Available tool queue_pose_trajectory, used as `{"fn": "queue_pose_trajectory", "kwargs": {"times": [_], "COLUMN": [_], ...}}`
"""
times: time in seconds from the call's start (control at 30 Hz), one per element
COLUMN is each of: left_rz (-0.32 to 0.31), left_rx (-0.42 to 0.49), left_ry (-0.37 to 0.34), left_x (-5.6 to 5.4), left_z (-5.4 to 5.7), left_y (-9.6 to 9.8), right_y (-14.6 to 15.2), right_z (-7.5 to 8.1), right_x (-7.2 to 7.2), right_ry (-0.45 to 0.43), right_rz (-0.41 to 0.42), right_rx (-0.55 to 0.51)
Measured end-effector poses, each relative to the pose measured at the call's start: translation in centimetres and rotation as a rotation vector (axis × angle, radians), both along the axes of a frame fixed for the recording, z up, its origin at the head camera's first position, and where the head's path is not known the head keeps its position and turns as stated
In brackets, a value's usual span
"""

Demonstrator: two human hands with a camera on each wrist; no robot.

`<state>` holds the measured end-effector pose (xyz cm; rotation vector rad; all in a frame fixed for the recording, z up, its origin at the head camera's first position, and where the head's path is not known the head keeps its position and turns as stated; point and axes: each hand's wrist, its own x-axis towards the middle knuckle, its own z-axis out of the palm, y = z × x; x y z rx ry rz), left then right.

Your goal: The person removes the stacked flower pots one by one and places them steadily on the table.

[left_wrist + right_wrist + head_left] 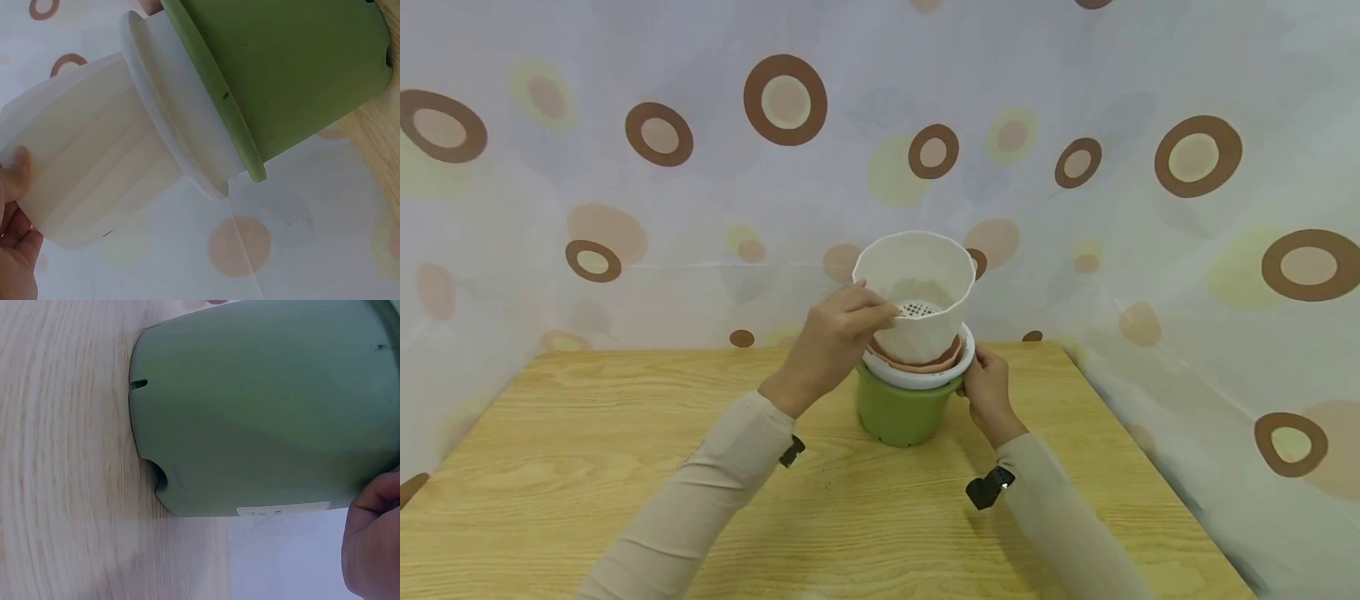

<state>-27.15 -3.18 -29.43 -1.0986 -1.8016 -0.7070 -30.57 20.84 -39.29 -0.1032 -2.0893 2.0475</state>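
Note:
A cream plastic flower pot with a perforated bottom is tilted, its lower part inside the stack below. My left hand pinches its rim, thumb and fingers on either side of the wall. Beneath it a terracotta-coloured pot shows as a thin rim, set within a white pot. Both sit in a green pot, which stands upright on the table. At the stack's right side my right hand grips the rim of the green pot; some of its fingers are hidden.
The wooden table extends around the stack, its back edge just behind the pots. A patterned sheet hangs behind and to the right. A pale label is on the green pot's side.

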Motion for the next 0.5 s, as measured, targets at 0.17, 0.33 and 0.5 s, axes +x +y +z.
{"fn": "queue_pose_trajectory", "kwargs": {"times": [0.17,0.33,0.5], "left_rz": [-0.003,-0.003,0.007], "left_rx": [0.014,0.021,0.017], "left_ry": [-0.005,-0.001,-0.007], "left_x": [-0.07,-0.02,0.05], "left_z": [-0.02,0.07,0.10], "left_y": [-0.17,-0.35,-0.58], "right_y": [-0.24,-0.41,-0.45], "right_z": [-0.05,0.02,-0.02], "right_x": [-0.11,-0.12,-0.24], "right_ry": [0.007,0.006,0.002], "right_rz": [-0.016,-0.020,-0.024], "right_rx": [0.019,0.006,-0.007]}}
